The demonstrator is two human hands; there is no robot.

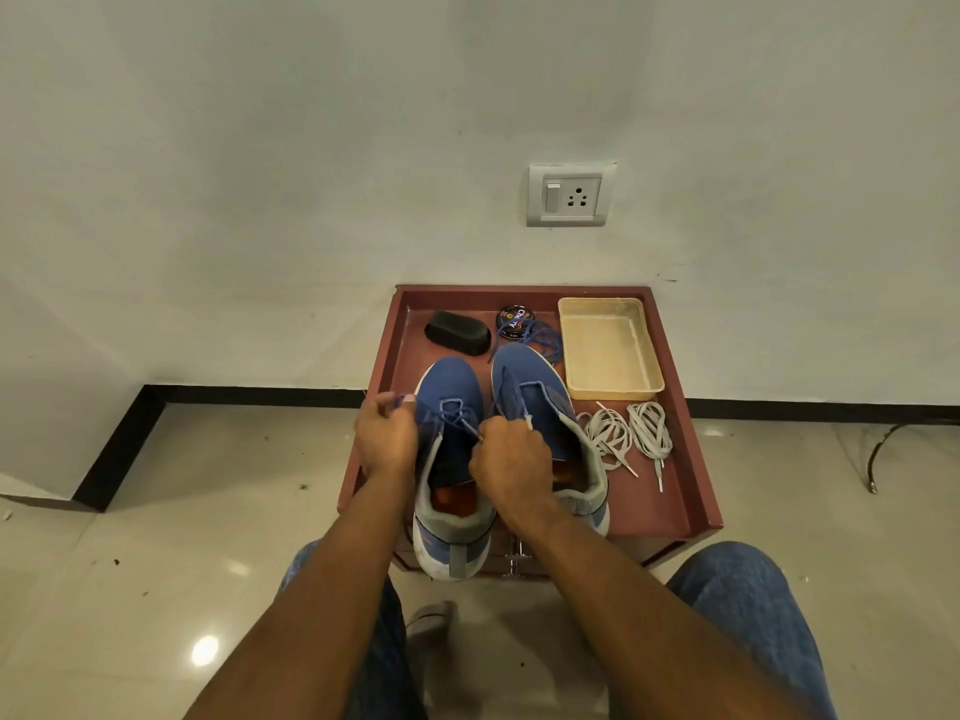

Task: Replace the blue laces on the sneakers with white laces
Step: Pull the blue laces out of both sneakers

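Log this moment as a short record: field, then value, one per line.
surface: red tray on a low stand by the wall
left shoe: blue lace partly threaded
left hand: pinches one lace end
right hand: pinches the other end
right shoe: no lace seen in its eyelets
loose blue lace: beyond the right shoe's toe
white laces: two bundles, right of the shoes, untouched
also on tray: black brush, polish tin, beige tub

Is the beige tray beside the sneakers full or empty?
Empty: the beige tray shows only its bare bottom; the white laces lie outside it.
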